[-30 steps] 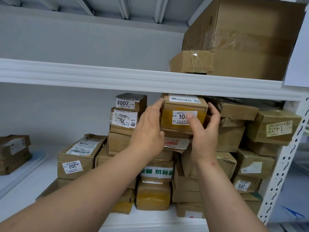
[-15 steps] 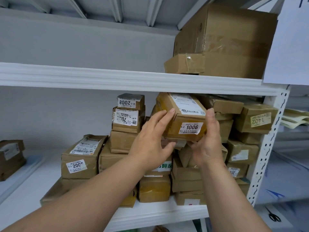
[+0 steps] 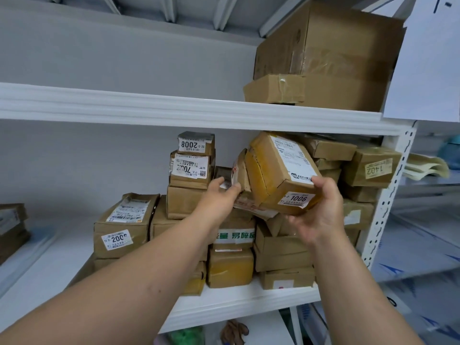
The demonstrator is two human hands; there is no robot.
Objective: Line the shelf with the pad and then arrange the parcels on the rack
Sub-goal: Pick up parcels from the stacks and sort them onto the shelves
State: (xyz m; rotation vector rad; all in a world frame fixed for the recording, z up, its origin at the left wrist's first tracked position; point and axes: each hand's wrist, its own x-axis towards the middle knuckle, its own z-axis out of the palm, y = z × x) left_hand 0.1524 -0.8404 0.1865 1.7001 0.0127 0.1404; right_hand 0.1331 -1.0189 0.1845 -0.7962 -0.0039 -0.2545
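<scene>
A brown parcel labelled 1006 (image 3: 273, 175) is tilted, front end down, just under the upper shelf board. My right hand (image 3: 321, 210) grips its front right corner from below. My left hand (image 3: 219, 197) is closed on a small flat parcel (image 3: 240, 170) standing on edge just left of it. Below and around them, taped brown parcels are stacked on the white middle shelf (image 3: 239, 302): 2008 (image 3: 196, 143) on 7002 (image 3: 190, 168), and 2009 (image 3: 124, 225) at the left. No pad can be made out.
The white upper shelf board (image 3: 174, 108) hangs close above the stack and carries a large carton (image 3: 328, 53) with a small box (image 3: 273, 88) in front. The perforated upright (image 3: 388, 202) bounds the right side, beside parcel 1402 (image 3: 373, 168). More parcels (image 3: 12, 227) sit far left.
The 1006 parcel has tipped forward and come out from the stack top in my right hand. My left hand left its side and took hold of the flat parcel beside it.
</scene>
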